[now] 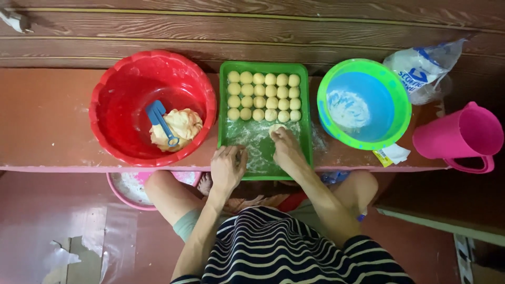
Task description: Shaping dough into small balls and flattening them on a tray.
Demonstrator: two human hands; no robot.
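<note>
The left hand (pixel 227 167) rests palm down on the near edge of the green tray (pixel 302 113), fingers loosely curled against the floured tray floor and holding nothing. The right hand (pixel 286 147) lies further in on the tray, fingers bunched over a single dough ball (pixel 274 128) at the fingertips; whether they grip it or only press on it cannot be told. Beyond this ball, three rows of finished dough balls (pixel 264 96) fill the far half of the tray. To the left stands a red basin (pixel 113 94) containing a dough lump (pixel 184 125) and a blue scraper (pixel 159 119). To the right stands a green-rimmed blue bowl (pixel 392 84) holding flour, with a pink jug (pixel 463 135) and a flour bag (pixel 423 66) beyond.
</note>
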